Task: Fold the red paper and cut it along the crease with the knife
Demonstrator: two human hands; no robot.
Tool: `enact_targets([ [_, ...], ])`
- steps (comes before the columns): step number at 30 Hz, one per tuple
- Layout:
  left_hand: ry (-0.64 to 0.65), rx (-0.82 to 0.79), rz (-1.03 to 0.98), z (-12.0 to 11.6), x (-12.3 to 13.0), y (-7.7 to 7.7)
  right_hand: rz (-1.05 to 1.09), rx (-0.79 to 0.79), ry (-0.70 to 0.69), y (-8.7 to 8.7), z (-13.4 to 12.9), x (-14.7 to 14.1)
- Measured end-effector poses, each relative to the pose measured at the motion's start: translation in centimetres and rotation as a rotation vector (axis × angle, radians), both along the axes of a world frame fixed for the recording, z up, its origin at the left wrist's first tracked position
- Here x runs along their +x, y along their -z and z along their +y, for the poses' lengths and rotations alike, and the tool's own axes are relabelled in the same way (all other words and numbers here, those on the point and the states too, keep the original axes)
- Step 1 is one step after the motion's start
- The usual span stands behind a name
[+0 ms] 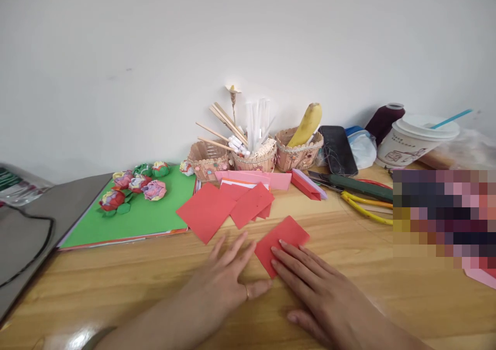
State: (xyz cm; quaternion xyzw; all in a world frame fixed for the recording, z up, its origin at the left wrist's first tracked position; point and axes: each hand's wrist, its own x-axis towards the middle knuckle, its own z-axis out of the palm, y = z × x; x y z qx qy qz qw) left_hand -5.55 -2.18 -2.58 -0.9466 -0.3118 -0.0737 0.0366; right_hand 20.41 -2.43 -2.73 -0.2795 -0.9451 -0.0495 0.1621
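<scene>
Frankly, the small dark lettering above the line drawing on the white cup [405, 146] is too blurred to read. Plain, flat and four-sided, the red paper [284, 236] lies on the wooden table [116, 277]. The right hand [325, 295] presses it with straight fingers; the left hand [222, 283] spreads loosely beside it, contact unclear

room over left foreground tabletop [127, 267], baskets [253, 165] blocking rear
</scene>
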Motion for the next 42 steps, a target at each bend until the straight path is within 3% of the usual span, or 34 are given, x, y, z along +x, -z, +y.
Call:
enact_targets([
  [7,-0.031,0.117,-0.130,0.2,-0.5,-1.2,-0.040,0.075,-0.022,-0.2,0.8,0.2],
  [14,-0.040,0.126,-0.154,0.4,0.6,-0.7,-0.071,-0.035,-0.019,-0.6,1.9,-0.7],
  [20,-0.036,0.132,-0.156,0.8,0.5,-0.8,-0.084,0.048,-0.075,-0.2,2.2,-0.3],
  [29,-0.031,0.115,-0.119,1.2,0.0,0.7,-0.132,0.114,-0.066,0.2,2.3,-0.2],
  [42,-0.009,0.165,-0.097,1.6,0.1,-0.3,-0.133,0.153,-0.065,0.0,2.5,-0.4],
])
